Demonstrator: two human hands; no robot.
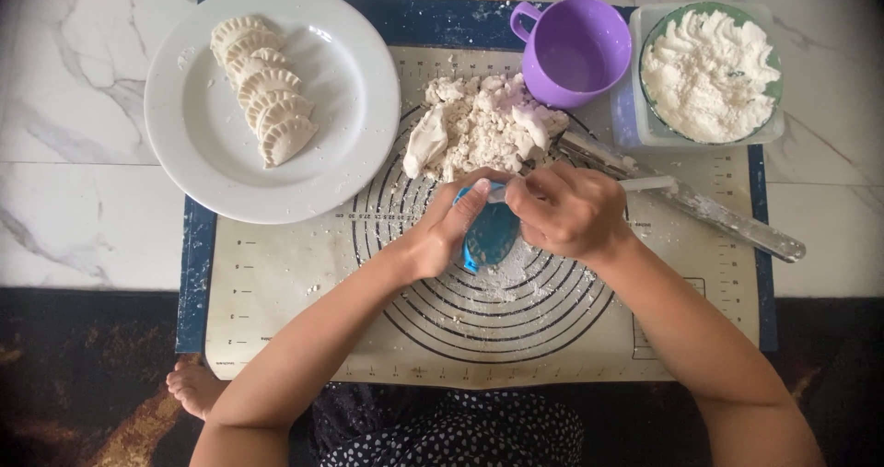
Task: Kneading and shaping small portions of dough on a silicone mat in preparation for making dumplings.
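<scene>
Blue dumpling mould (488, 235): a hinged plastic press, held over the centre of the ringed baking mat (276, 320), just in front of the dough pile (479, 131). The left hand (448, 230) cups the mould from the side with its grip clenched around the edge, which steadies it. The right hand (569, 211) grasps the opposite edge from above, fingers curled and pinched at the rim, apparently working dough into or out of it; the exact contact is hidden by the fingers. A white plate (350, 145) sits at the far left of the mat with a row of crimped dumplings (264, 103) overlapping one another, apart from the floured work area. A purple cup (573, 52) and a bowl of flour (709, 75) stand beyond the dough, within reach. A floured rolling pin (700, 207) lies diagonally to the right.
</scene>
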